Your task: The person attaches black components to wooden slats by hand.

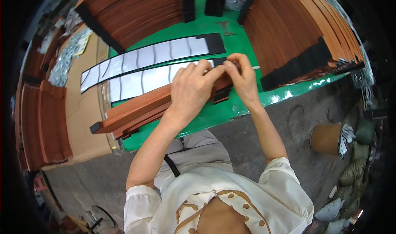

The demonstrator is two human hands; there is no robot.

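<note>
A long reddish-brown wood-look strip with a black piece on its left end lies along the near edge of the green table, on top of other brown strips. My left hand is closed over the strip's right part, fingertips at its far side. Close beside it my right hand pinches thumb and forefinger together at the strip's right end, touching the left fingertips. What sits between those right fingertips is hidden. Just beyond lie two black sheets, one farther and one nearer, mostly covered with white backing cut by wavy lines.
Tall stacks of brown strips with black ends stand at the far left and right of the green table. Cardboard and more brown pieces lie leftward. A brown bin stands on the floor at right.
</note>
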